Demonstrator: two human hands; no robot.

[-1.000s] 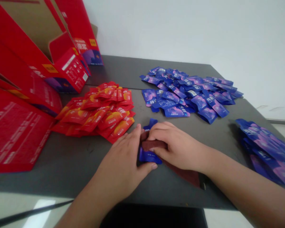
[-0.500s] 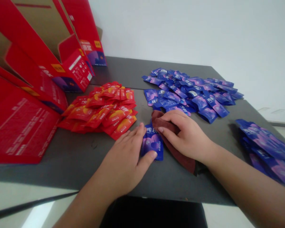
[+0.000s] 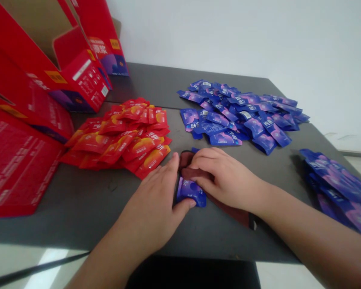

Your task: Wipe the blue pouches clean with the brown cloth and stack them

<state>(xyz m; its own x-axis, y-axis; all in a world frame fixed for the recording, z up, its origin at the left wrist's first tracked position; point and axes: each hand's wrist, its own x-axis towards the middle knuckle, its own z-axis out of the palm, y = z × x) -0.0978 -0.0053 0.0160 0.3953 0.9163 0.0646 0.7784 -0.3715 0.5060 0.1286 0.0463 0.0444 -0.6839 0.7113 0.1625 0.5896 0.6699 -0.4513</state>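
Sliding left and nearer since half a second ago, a right hand [image 3: 222, 176] now carries a brown cloth [image 3: 194, 174] across the far half of a blue pouch [image 3: 188, 193], hiding lettering that showed before. Behind the scene I see a white wall [image 3: 243, 40], and before it a dark grey table [image 3: 78, 204]. Large red boxes [image 3: 9, 168] crowd its left side, one with its flap raised. At the far right, blue pouches spread in a pile [image 3: 243, 112]; nearer and to the left, red pouches form a heap [image 3: 120, 140]. More blue pouches lie stacked [image 3: 337, 180] at the right edge. A left hand [image 3: 159, 196] rests with fingers together along the pouch's left side, thumb spread to its near end. The right hand pinches the folded cloth between thumb and fingers. The pouch lies on the table's near middle, between the hands.
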